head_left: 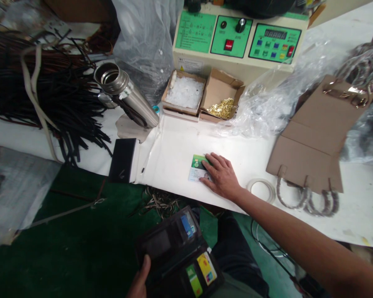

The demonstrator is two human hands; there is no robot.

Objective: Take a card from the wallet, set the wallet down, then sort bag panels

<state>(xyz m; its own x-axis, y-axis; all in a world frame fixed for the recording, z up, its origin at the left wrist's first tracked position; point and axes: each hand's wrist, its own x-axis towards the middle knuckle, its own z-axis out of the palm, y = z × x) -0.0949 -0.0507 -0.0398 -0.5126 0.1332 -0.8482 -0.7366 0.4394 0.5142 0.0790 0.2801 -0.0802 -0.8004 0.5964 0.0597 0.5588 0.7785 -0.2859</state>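
Note:
In the lower middle, a dark open wallet (174,256) is held by my left hand (140,278), its thumb over the wallet's left edge and the other fingers hidden. Blue, yellow and green cards show in its slots. My right hand (222,176) lies on the white tabletop with its fingers stretched out. Its fingertips touch a green card (197,160) and a pale blue card (195,175) with a small portrait, which lie against each other. Part of both cards is covered by the fingers.
A black box (122,160) and a steel flask (133,97) are to the left. Behind are boxes of clear pieces (185,93) and gold fittings (222,109), below a machine's green panel (230,37). Brown leather panels (313,136) and a tape roll (261,190) are right; black strips (56,91) hang far left.

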